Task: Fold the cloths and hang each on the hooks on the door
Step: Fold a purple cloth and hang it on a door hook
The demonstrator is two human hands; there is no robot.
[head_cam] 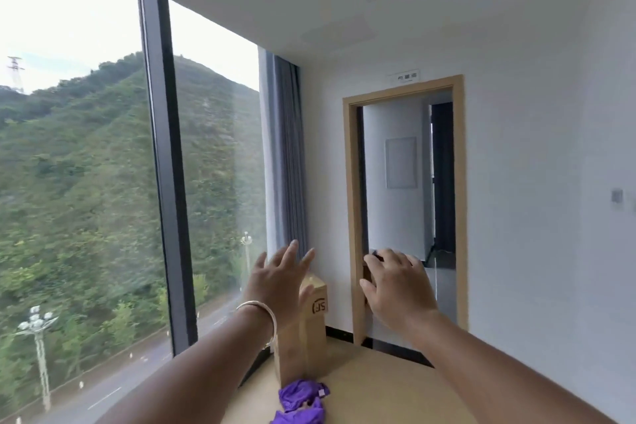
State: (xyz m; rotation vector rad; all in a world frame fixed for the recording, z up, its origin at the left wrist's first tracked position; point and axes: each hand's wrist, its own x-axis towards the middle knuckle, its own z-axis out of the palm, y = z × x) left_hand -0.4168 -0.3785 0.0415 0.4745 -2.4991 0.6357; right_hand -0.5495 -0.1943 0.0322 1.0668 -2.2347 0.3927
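Fingers [292,253] of both hands spread, holding nothing.
One crumpled purple cloth [303,401] lies on the counter [378,385], well below them.

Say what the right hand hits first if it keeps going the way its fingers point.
Probably the door frame. The right hand is open, fingers pointing up and forward, their tips overlapping the frame's left post and the dark opening beside it. Depth is unclear from one view, so it might pass through the doorway instead.

Shiny purple cloth [303,399]; cardboard box [304,330]
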